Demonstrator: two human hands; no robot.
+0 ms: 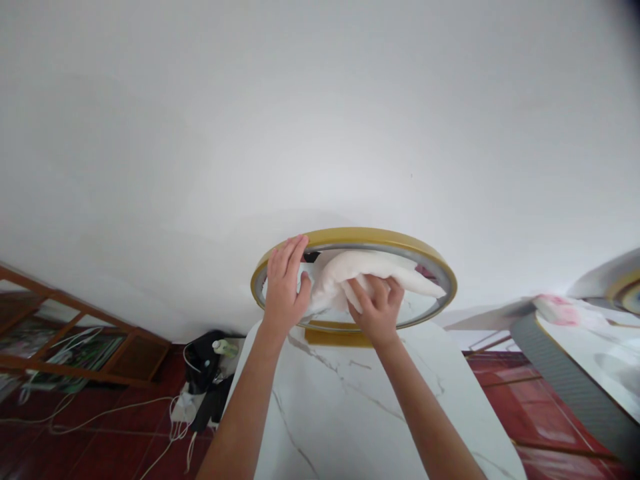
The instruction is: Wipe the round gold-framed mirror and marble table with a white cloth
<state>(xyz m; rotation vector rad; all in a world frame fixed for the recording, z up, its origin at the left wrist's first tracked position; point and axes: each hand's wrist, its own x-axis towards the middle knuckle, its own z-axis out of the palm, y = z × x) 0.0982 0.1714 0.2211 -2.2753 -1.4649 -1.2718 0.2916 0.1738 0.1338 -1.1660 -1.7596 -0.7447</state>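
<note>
A round mirror point(425, 304) in a gold frame stands on a gold base point(330, 337) on the white marbled table point(360, 407), close to the wall. My left hand point(287, 283) rests on the frame's upper left edge, its fingers over the rim and the thumb apart. With my right hand point(377, 307) I press a white cloth or tissue point(360, 267) against the glass, the fingers bent into it. The cloth spreads across much of the mirror, and its reflection blends with it.
At the right stands another table point(600, 360) with a pink and white pack point(560, 310). On the red tiled floor at the left lie a black bag point(203, 363) and tangled white cables point(180, 413). A wooden shelf unit point(135, 357) leans in from the left.
</note>
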